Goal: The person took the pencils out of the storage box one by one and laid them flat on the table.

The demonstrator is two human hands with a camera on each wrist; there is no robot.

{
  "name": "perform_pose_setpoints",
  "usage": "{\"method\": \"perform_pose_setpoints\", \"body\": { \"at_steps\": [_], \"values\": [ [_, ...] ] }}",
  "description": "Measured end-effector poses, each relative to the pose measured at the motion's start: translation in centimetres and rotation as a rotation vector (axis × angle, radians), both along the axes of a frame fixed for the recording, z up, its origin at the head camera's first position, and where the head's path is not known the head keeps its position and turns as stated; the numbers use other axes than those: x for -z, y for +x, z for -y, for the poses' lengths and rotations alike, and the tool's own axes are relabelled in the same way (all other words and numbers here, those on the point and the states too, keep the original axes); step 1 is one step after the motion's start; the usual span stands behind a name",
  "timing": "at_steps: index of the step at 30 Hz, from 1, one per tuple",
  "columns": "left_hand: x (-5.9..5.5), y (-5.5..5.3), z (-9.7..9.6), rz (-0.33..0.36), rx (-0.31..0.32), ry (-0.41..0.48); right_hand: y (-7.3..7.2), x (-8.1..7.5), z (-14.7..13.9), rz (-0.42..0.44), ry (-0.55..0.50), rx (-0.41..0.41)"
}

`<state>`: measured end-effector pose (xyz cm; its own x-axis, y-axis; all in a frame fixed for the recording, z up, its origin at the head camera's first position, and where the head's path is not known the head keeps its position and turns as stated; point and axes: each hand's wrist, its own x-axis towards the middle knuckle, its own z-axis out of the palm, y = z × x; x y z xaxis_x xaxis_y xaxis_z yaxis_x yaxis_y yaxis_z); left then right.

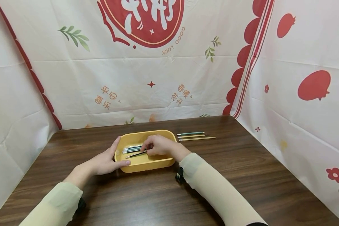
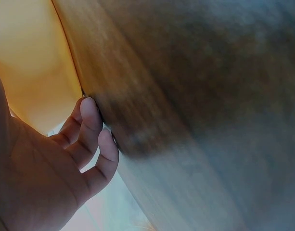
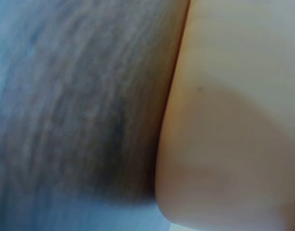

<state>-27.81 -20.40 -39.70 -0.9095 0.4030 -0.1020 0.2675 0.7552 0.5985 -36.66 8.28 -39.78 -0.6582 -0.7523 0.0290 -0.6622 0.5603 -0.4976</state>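
Observation:
A yellow plastic bin [image 1: 149,166] stands on the table with several pencils [image 1: 131,148] lying in its left part. My left hand [image 1: 105,161] holds the bin's left end, thumb over the front rim. Its other fingers bend beside the bin's outer wall [image 2: 36,62] in the left wrist view. Inside the bin, my right hand [image 1: 159,146] pinches a dark pencil [image 1: 134,154], whose eraser end points left. The right wrist view shows the bin's side [image 3: 234,120] but not the hand.
Three more pencils [image 1: 191,136] lie side by side on the wooden table [image 1: 243,169], just right of the bin. White printed cloth [image 1: 164,78] hangs behind the table and along both sides.

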Motion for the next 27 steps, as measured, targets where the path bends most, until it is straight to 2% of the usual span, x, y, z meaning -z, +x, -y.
{"method": "perform_pose_setpoints", "body": {
  "at_steps": [6, 18, 27],
  "values": [
    [0.1, 0.0, 0.1, 0.002, 0.003, -0.003, 0.0, 0.1, 0.1, 0.044, -0.025, 0.020],
    [0.0, -0.1, 0.2, -0.004, -0.002, -0.013, -0.1, -0.7, 0.1, 0.029, -0.112, 0.022],
    [0.1, -0.3, 0.2, -0.001, 0.003, -0.004, -0.4, -1.4, 0.0, 0.050, -0.185, 0.054]
  ]
}}
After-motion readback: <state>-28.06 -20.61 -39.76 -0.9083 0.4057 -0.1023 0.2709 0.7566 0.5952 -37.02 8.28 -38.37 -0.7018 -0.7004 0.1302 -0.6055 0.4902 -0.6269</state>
